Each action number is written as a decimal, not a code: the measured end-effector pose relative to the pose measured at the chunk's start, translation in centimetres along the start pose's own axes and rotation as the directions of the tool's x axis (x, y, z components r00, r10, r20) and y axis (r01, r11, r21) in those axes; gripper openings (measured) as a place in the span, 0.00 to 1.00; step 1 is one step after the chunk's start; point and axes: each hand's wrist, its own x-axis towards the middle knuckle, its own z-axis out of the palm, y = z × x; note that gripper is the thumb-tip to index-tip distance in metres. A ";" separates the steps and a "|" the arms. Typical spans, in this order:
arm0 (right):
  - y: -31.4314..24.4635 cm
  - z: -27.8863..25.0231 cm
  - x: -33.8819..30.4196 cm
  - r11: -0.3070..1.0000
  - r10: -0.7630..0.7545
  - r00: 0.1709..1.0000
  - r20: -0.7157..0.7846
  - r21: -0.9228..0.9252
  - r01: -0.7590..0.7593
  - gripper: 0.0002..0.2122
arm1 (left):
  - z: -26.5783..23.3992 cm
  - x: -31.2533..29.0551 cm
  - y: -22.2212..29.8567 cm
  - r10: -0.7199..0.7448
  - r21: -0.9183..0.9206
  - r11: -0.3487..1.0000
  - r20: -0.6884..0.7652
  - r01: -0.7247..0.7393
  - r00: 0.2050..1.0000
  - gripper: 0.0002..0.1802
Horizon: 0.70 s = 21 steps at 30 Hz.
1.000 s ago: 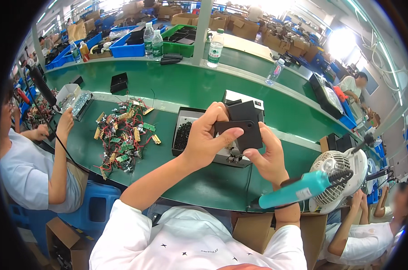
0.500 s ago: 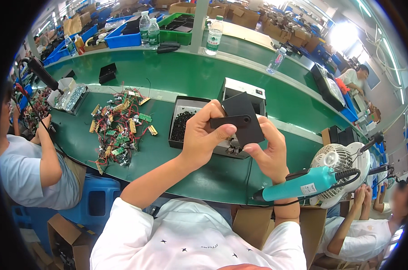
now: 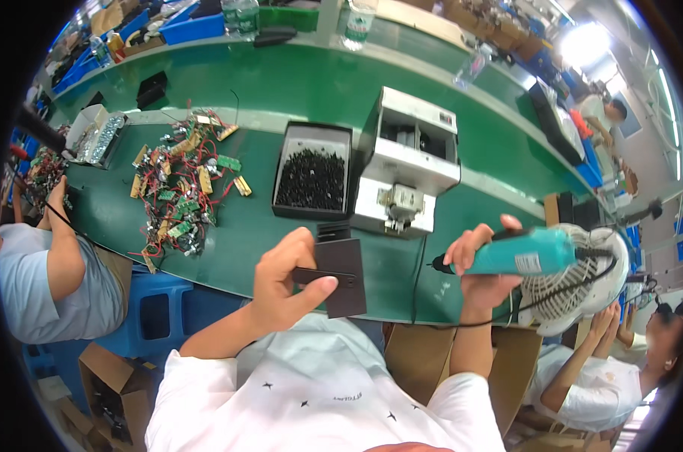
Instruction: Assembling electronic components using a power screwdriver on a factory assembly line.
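My left hand [image 3: 285, 282] grips a flat black plastic part [image 3: 340, 276] low over the near edge of the green bench [image 3: 296, 83], close to my chest. My right hand [image 3: 479, 264] holds a teal electric screwdriver [image 3: 519, 252] level, its bit pointing left toward the black part, with a small gap between them. Its black cable runs down and to the right. Just beyond my hands stand a white screw-feeder machine [image 3: 411, 162] and a black tray of dark screws [image 3: 312, 177].
A heap of small circuit boards with red wires [image 3: 183, 188] lies left of the tray. A white fan [image 3: 583, 282] stands behind the screwdriver. A person in light blue [image 3: 32, 264] works at the left, and others sit at the right. Bottles and blue bins line the far side.
The camera view dropped toward the bench. My right hand let go of the black part and picked up the teal screwdriver. My left hand lowered the part toward my body.
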 end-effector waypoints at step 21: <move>3.9 5.4 4.3 0.988 -0.101 0.993 -0.068 -0.126 0.092 0.45 | 3.4 -1.8 -5.4 -0.232 0.062 0.969 -0.088 0.237 0.969 0.15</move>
